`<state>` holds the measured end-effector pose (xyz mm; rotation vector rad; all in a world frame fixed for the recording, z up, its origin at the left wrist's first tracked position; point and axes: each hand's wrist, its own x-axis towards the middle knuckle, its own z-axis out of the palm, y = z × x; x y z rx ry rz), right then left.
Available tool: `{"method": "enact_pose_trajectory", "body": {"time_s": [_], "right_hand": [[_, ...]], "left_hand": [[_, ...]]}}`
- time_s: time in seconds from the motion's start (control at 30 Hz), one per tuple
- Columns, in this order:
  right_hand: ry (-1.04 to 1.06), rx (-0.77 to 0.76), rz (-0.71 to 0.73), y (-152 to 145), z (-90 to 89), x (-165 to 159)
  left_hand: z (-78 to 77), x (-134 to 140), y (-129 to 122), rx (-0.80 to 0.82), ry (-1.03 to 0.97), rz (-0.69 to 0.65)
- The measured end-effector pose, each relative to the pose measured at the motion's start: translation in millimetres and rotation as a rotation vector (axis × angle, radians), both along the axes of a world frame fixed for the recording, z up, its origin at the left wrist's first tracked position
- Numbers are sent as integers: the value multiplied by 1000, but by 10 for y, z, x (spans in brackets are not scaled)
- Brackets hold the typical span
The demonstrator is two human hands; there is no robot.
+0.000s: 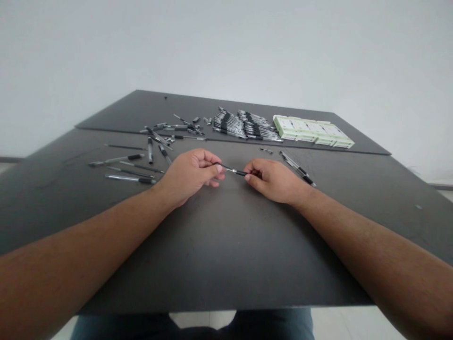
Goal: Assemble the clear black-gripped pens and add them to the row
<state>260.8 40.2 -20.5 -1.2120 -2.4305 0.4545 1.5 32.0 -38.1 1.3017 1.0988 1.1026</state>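
Spanning the gap between the left fingers (211, 158) and the right fingers (252, 165), a slim pen (232, 170) lies over the desk (230, 245). The left thumb and forefinger pinch its thin, dark end, the other left fingers curling loosely beneath; the right thumb and forefinger pinch the thicker black end. Whether the parts join midway is too small to tell. It should feel very light and stiff along the thick part, while the thin end probably flexes if pushed sideways. Bare plastic would likely slide under the fingertips, so the black section by the right fingers seems the surest hold, with a soft pinch enough at the thin end. Loose pens (150, 151) lie beyond the left fingers, and a couple of pens (298, 168) rest just past the right fingers.
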Motion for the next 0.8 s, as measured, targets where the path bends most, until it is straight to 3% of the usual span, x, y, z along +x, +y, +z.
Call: {"method": "enact_pose_trajectory", "body": {"time_s": [0.33,0.6,0.8], "right_hand": [[1,-6,3,-3,-10,-3],[1,24,37,-3,-5,-11],[33,67,79,2,-12,10]], "left_hand": [[-20,-5,8,0,3,3],[-76,-50,24,52,154,-102],[-76,-65,30,48,137,-142]]}}
